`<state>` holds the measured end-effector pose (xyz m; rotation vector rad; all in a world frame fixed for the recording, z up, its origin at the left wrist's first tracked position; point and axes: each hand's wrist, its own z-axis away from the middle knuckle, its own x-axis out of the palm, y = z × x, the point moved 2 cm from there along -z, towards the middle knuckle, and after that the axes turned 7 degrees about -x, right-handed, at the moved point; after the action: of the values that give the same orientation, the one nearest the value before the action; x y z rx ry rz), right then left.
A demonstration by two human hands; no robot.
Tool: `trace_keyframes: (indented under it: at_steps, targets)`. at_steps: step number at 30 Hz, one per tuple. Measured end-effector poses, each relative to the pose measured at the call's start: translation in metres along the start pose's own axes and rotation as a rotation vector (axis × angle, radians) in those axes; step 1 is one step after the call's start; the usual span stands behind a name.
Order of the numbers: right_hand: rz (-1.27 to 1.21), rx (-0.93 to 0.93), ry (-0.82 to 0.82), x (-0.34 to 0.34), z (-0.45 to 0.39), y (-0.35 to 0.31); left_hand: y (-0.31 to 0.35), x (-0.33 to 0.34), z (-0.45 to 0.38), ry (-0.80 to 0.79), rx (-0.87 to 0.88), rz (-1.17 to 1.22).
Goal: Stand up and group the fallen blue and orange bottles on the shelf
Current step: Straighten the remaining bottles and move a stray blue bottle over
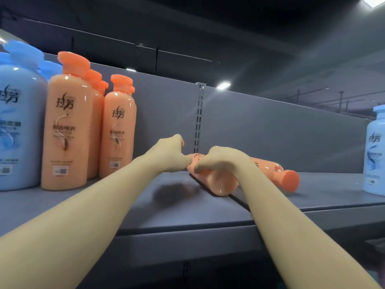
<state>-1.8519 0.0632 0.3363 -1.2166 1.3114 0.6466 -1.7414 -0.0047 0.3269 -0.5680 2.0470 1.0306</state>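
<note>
Most orange bottles [66, 122] already stand grouped at left; both hands, left hand [169, 155] and right hand [220, 161], grip fallen orange bottles [216, 184] mid-shelf [145, 209], not yet upright.

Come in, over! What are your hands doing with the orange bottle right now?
Right hand grips fallen orange bottle, flat on shelf. Left hand curled beside it, touching its near end. Nothing blocking; upright orange bottles stand left.

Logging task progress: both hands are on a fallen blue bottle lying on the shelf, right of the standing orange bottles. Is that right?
Not quite: the head view shows the fallen bottle is orange, not blue. The left hand and right hand are both on it; it lies on the shelf, right of the standing orange bottles.
</note>
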Motion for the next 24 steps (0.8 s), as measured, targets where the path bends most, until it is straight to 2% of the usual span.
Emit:
trace_keyframes:
  at_steps: [3, 10, 15, 24]
  targets:
    - [0.028, -0.004, -0.042, -0.001, 0.000, -0.001, -0.001, 0.002, -0.002, -0.008, 0.012, -0.034]
    - [-0.007, -0.052, -0.005, 0.000, -0.003, -0.001, -0.004, 0.001, -0.005, -0.012, -0.007, -0.093]
    - [-0.132, -0.077, 0.004, -0.004, 0.003, 0.002, -0.014, -0.001, -0.007, 0.060, -0.067, -0.165]
    - [-0.323, -0.066, 0.168, -0.002, 0.006, 0.008, -0.011, -0.001, -0.006, 0.053, -0.059, -0.131]
